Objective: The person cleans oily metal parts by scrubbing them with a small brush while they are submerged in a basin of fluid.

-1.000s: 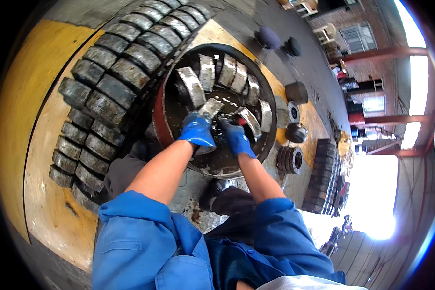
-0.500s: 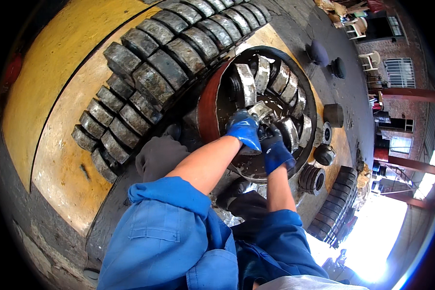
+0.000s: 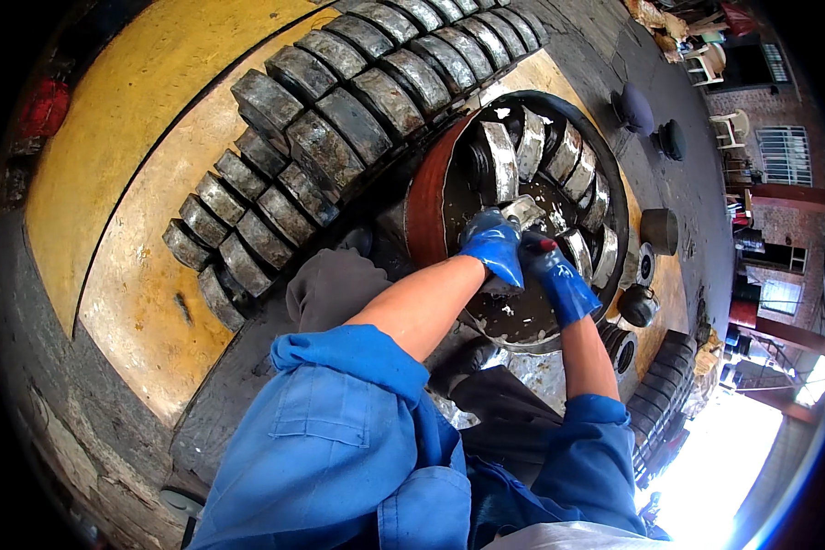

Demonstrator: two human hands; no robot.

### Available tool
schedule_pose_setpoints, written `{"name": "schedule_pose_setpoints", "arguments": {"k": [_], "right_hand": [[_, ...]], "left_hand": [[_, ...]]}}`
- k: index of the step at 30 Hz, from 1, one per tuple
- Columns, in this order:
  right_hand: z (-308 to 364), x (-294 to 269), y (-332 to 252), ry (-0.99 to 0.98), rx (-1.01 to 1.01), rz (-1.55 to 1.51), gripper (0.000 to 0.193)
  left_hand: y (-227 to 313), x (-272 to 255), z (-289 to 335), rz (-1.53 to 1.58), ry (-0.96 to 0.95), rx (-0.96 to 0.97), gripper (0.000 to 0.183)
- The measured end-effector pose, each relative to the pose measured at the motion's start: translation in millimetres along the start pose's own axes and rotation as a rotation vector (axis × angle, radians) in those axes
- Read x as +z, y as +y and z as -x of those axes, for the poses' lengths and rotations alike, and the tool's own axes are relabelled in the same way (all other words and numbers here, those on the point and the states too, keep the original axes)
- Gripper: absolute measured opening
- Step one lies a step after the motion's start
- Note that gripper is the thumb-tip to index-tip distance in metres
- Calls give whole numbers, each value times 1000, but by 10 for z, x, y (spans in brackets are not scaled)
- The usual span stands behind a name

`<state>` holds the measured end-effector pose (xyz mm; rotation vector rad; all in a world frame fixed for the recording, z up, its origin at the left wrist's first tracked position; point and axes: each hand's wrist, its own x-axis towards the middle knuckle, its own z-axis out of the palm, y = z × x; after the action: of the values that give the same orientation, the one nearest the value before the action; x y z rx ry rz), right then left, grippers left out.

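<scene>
Both my hands, in wet blue gloves, are over a large round tub (image 3: pixel 423 197) with a reddish outer wall and dark liquid inside. My left hand (image 3: pixel 491 246) is closed around a wet, silvery metal ring-like piece (image 3: pixel 523 210), whose upper part shows past the fingers. Right beside it, my right hand (image 3: pixel 557 275) is closed, and a small red bit (image 3: pixel 548 245) shows at its fingers. What that red bit belongs to is hidden. Several shiny metal rings (image 3: pixel 500 163) stand on edge inside the tub, around its far and right sides.
Long rows of dark metal rings (image 3: pixel 353 124) lie on a yellowish board left of the tub. To the right are a kettle-like pot (image 3: pixel 638 305), a dark cylinder (image 3: pixel 659 231) and another ring row (image 3: pixel 655 380). White chairs (image 3: pixel 729 128) stand farther off.
The whole view has shifted, moving the scene rightward in the picture. My right hand has drawn slightly away from the metal piece and turned, so the red bit now shows. My left hand keeps its grip.
</scene>
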<state>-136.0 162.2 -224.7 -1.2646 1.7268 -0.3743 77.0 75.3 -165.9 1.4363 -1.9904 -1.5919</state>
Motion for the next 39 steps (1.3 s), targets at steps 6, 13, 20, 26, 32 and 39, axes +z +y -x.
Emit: {"name": "schedule_pose_setpoints", "arguments": {"k": [6, 13, 20, 26, 32, 39], "right_hand": [[248, 110, -550, 85, -364, 1134, 18], [371, 55, -951, 188, -686, 1220, 27], [230, 333, -463, 417, -259, 667, 15], [-158, 254, 636, 457, 48, 453, 16], [196, 316, -265, 427, 130, -458, 17], [317, 300, -225, 671, 491, -1644, 30]], "left_hand": [[-114, 57, -45, -45, -13, 77, 43], [-415, 568, -408, -25, 82, 28, 39], [31, -96, 41, 99, -70, -55, 42], [59, 134, -56, 106, 19, -64, 45], [-234, 280, -191, 106, 138, -104, 41], [-157, 141, -100, 45, 35, 9, 39]]}}
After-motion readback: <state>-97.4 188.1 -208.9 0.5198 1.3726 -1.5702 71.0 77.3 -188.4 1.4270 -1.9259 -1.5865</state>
